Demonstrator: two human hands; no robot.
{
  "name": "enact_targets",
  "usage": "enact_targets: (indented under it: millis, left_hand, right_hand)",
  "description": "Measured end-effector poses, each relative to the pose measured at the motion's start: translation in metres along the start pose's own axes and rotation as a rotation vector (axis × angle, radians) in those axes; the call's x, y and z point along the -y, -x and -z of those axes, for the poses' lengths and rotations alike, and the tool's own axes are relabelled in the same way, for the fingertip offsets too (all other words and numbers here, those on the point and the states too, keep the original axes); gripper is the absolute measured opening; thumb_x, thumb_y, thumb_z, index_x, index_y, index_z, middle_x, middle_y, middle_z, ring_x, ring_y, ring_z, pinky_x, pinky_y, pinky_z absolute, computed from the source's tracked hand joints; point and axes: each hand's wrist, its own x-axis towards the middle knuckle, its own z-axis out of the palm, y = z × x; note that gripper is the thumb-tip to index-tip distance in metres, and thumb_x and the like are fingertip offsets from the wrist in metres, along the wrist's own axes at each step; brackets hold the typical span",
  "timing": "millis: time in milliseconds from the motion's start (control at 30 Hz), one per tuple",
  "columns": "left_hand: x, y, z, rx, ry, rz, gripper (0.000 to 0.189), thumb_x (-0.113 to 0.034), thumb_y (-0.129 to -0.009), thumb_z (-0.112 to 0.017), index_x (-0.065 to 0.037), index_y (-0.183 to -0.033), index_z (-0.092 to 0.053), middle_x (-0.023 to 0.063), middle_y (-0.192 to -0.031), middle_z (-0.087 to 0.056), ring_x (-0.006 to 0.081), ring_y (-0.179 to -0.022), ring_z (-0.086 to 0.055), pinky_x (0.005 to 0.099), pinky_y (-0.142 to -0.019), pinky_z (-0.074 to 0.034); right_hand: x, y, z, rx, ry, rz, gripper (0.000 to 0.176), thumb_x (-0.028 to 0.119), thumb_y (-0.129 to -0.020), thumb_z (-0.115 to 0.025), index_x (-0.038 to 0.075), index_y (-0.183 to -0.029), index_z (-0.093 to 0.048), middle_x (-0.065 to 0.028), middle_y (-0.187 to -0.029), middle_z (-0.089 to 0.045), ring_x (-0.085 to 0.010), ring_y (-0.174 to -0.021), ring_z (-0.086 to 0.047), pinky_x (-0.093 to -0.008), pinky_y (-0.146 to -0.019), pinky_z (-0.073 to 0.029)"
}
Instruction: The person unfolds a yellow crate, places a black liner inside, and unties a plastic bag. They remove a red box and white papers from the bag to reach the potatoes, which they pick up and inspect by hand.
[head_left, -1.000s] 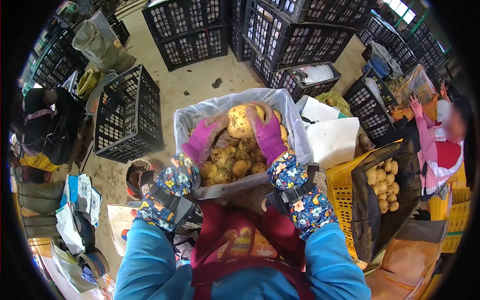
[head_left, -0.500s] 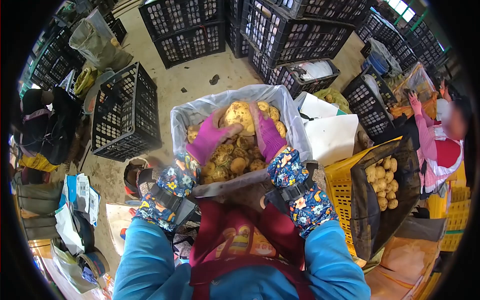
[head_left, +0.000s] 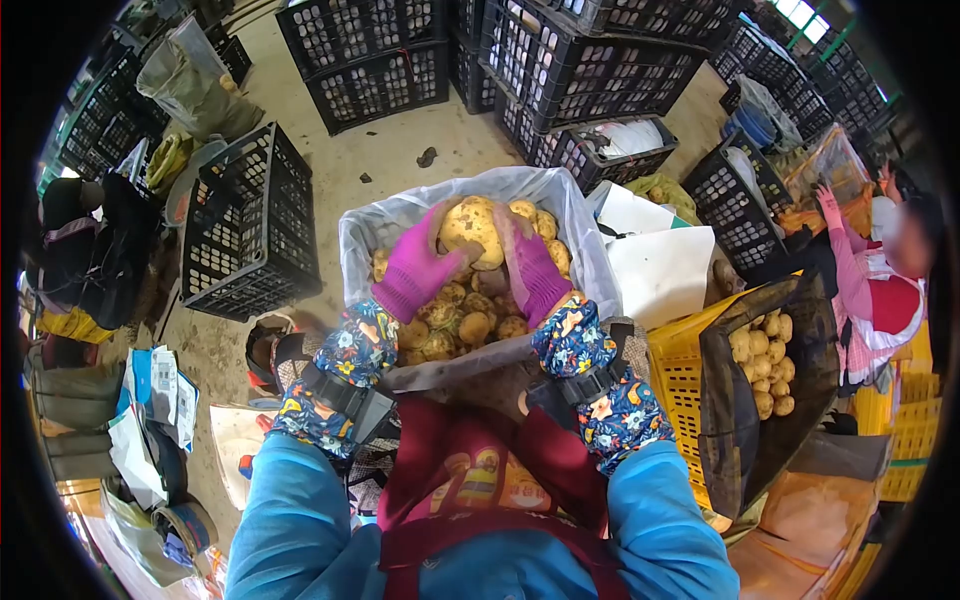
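At the centre of the view, just above the person's chest, a large pale-yellow, dirt-flecked potato [head_left: 470, 228] is held between two hands in magenta knit gloves. The left hand [head_left: 415, 265] cups its 9 o'clock flank with fingers [head_left: 437, 238] curled round the skin, while the right hand [head_left: 530, 268] presses against its 3 o'clock flank with fingers [head_left: 510, 232] laid close together and flat. The potato sits high, over the 12 o'clock half of a heap of smaller brown-yellow potatoes [head_left: 470, 325] that fills a crate lined with a crumpled white plastic sack [head_left: 592, 250]; whether it touches the heap cannot be told. Both forearms wear floral-print sleeve covers over blue sleeves. At 9 o'clock from the sack a black perforated plastic crate [head_left: 245, 225] stands on the concrete floor, and at 12 o'clock more stacked black plastic crates [head_left: 570, 60] line the floor. At 3 o'clock, just beside the sack, lies a white sheet [head_left: 665, 270]; at 4 o'clock a yellow plastic crate [head_left: 680, 375] holds a dark open bag of potatoes [head_left: 765, 360]. Farther out at 3 o'clock, a co-worker in a pink sleeve [head_left: 855, 275] reaches upward.
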Motion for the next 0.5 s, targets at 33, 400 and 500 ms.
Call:
enact_targets:
  millis: [33, 400, 500]
  left_hand:
    - [0.005, -0.002, 0.007, 0.045, 0.102, 0.065, 0.075, -0.017, -0.084, -0.072, -0.003, -0.147, -0.035, 0.0144, -0.136, -0.054, 0.0235, -0.121, -0.055, 0.0350, -0.102, -0.043]
    - [0.001, 0.004, 0.000, 0.045, -0.186, -0.194, 0.094, -0.033, -0.062, -0.090, -0.007, -0.139, -0.042, 0.0180, -0.134, -0.053, 0.0327, -0.124, -0.053, 0.0419, -0.104, -0.044]
    - [0.005, 0.010, -0.004, 0.008, -0.133, -0.088, 0.092, -0.030, -0.056, -0.089, -0.010, -0.135, -0.046, 0.0162, -0.129, -0.056, 0.0338, -0.120, -0.055, 0.0434, -0.100, -0.046]
  right_hand:
    - [-0.001, 0.000, 0.004, 0.007, 0.075, 0.031, 0.073, 0.009, -0.086, -0.067, 0.004, -0.149, -0.029, -0.0138, -0.134, -0.053, -0.0217, -0.116, -0.056, -0.0331, -0.094, -0.050]
    - [-0.005, 0.001, 0.003, -0.026, 0.516, 0.142, 0.053, 0.029, -0.098, -0.057, -0.003, -0.138, -0.045, -0.0207, -0.134, -0.055, -0.0321, -0.124, -0.053, -0.0375, -0.104, -0.041]
    - [0.000, 0.000, -0.006, 0.150, 0.772, 0.362, 0.045, 0.029, -0.094, -0.061, 0.002, -0.129, -0.056, -0.0158, -0.121, -0.063, -0.0271, -0.111, -0.061, -0.0352, -0.097, -0.046]
